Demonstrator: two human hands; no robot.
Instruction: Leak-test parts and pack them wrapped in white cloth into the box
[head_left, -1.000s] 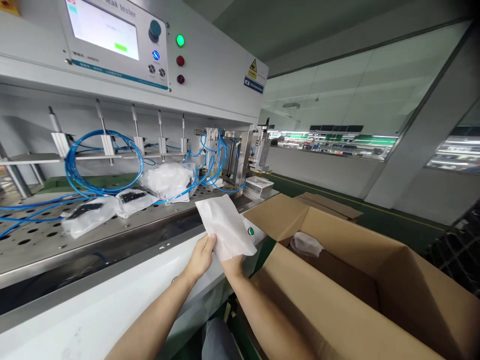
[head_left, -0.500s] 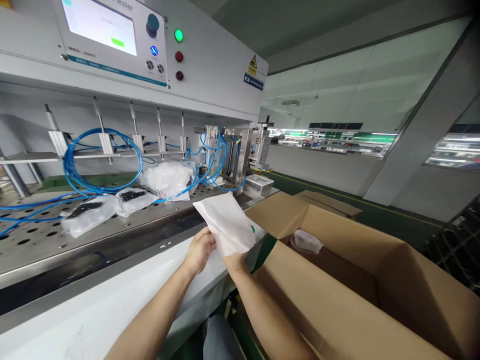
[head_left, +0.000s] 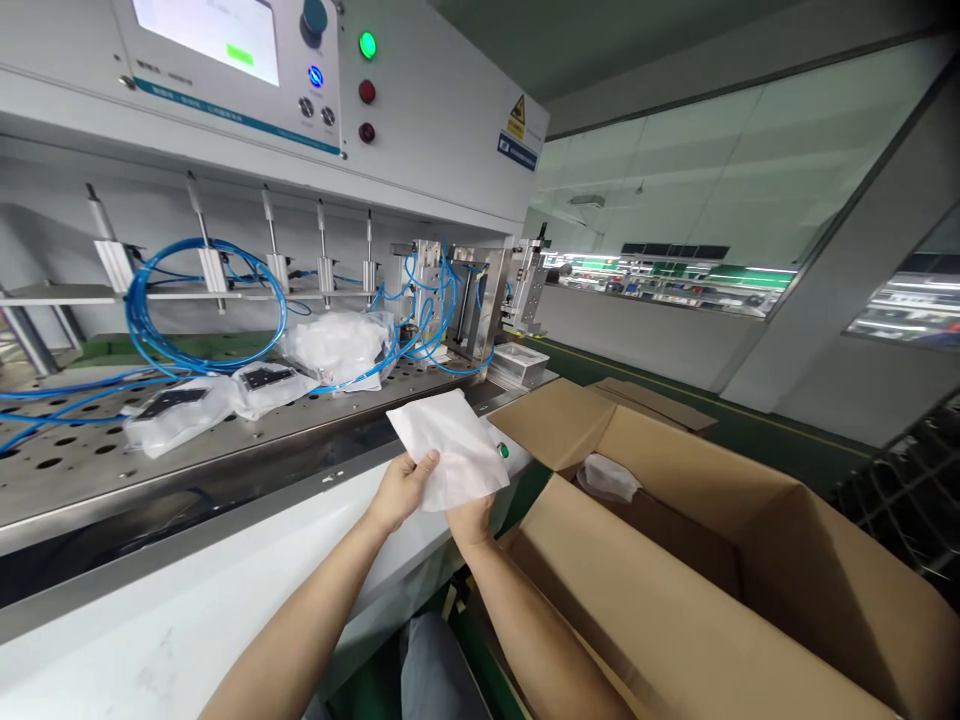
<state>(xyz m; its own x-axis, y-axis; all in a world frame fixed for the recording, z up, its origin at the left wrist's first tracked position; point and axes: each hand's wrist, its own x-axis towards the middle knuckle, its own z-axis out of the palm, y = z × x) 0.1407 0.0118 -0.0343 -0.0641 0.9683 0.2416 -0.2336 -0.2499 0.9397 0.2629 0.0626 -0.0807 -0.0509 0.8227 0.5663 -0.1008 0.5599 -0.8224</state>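
A flat white pouch [head_left: 457,455], thin and slightly see-through, is held up over the front edge of the machine bench. My left hand [head_left: 401,488] is closed on its left side, thumb on the face towards me. At the pouch's lower edge is my right hand [head_left: 471,518]; its fingers are covered by the white sheet, and whether they are inside or behind it I cannot tell. To the left, two dark items in white pouches [head_left: 180,415] lie on the perforated metal bench [head_left: 292,425], near a heap of white bags [head_left: 337,345].
An open cardboard box [head_left: 637,590] stands at my right with a white pouch [head_left: 609,477] inside. Coiled blue tubing [head_left: 135,320] lies across the bench under a tester machine [head_left: 435,130] with a row of metal plungers. A green button [head_left: 503,451] sits on the bench front.
My left thumb has moved onto the near face of the pouch. The pouch stays in nearly the same place, and the view has tilted down slightly.
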